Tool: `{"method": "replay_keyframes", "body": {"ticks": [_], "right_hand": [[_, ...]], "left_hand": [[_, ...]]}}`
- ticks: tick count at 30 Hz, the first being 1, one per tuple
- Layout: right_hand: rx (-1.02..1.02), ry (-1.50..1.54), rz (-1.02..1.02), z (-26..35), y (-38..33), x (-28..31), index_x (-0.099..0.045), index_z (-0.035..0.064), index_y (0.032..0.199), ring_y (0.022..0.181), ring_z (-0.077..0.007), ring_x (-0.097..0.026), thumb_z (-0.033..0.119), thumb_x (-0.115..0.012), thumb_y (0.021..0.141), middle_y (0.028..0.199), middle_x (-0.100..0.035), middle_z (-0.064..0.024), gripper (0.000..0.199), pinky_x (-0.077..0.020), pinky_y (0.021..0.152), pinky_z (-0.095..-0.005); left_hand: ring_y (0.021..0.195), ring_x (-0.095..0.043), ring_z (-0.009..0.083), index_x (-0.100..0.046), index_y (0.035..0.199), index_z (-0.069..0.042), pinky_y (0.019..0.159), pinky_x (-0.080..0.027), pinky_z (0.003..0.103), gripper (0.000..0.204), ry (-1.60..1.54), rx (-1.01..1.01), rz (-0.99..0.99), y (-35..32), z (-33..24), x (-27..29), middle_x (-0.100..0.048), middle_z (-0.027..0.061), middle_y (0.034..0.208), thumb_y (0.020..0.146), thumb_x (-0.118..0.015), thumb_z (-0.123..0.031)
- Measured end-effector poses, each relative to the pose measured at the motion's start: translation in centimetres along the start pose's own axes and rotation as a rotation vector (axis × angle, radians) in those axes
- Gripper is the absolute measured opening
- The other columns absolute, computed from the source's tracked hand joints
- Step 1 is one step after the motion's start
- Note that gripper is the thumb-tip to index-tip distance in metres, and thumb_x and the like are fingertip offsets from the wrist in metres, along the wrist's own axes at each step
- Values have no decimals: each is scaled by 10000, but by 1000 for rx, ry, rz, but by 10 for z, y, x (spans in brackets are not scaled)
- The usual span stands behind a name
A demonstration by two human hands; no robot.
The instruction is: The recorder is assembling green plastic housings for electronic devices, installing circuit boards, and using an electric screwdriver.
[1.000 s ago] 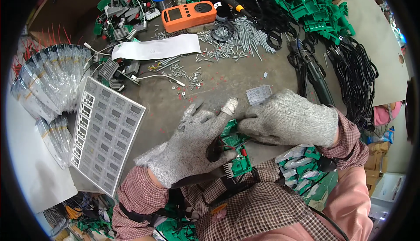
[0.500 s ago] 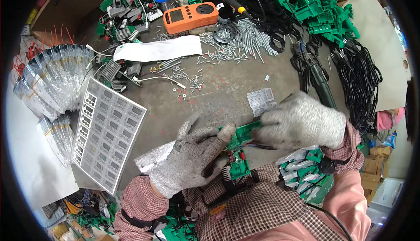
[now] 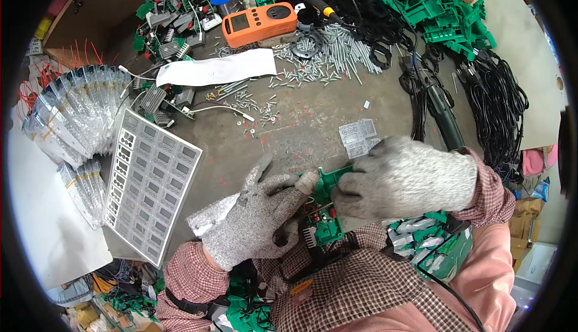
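The right hand (image 3: 409, 178) has shifted slightly toward the checked apron (image 3: 343, 284), curled fingers against the green housing (image 3: 328, 194), grip indeterminable; the left hand's (image 3: 256, 217) fingers clasp its left side, near the worktop's (image 3: 232, 145) front.

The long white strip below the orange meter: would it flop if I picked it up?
The white strip would probably flop: it looks thin as paper, with wavy edges. It's likely light, being so flat. Pushed right, it might bump the screws near that end.
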State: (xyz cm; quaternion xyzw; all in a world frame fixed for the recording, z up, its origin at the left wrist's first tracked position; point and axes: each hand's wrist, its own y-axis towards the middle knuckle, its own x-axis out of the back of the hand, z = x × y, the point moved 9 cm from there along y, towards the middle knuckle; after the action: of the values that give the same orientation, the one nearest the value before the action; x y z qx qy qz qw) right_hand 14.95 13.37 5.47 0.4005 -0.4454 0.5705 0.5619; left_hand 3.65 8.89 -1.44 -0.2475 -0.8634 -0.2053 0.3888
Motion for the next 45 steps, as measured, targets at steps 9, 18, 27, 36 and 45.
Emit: {"method": "replay_keyframes", "body": {"ticks": [9,18,27,36,45], "right_hand": [[2,68,25,-35,-5,-46,-694,161,1034,640,-307,-680,235,-629,906,678,-615,-91,162,-531,589,-448],[-269,217,-73,-84,-29,-24,-643,78,1074,887,-323,-653,199,-654,936,1051,-640,-113,184,-531,748,-419],[-687,255,23,-35,-121,-47,-624,66,1103,907,-322,-684,256,-703,905,1080,-570,-106,285,-572,742,-435],[-529,370,-326,-58,-117,-47,-597,111,1350,1040,-341,-672,133,-615,953,1196,-638,-131,399,-568,861,-417],[-605,328,-323,-62,-117,-60,-588,162,1392,1007,-361,-668,111,-589,951,1194,-606,-151,444,-566,843,-425]], "left_hand": [[1114,-626,342,-432,1542,-89,1202,-235,640,894,5,-95,-32,3,-8,4,-702,112,1081,693,-710,-99],[1067,-632,330,-506,1494,-79,1159,-336,589,785,2,-27,42,28,-23,19,-686,142,978,776,-797,-206],[993,-570,348,-548,1458,-49,1035,-400,494,754,58,191,-64,31,-10,3,-665,107,940,784,-833,-230],[1040,-561,340,-595,1402,-54,1060,-387,499,675,54,232,-163,25,-12,3,-630,95,944,773,-810,-177],[1270,-490,364,-557,1444,-126,1087,-366,535,648,192,155,20,66,-49,-40,-538,142,1342,860,-719,-356]]}}
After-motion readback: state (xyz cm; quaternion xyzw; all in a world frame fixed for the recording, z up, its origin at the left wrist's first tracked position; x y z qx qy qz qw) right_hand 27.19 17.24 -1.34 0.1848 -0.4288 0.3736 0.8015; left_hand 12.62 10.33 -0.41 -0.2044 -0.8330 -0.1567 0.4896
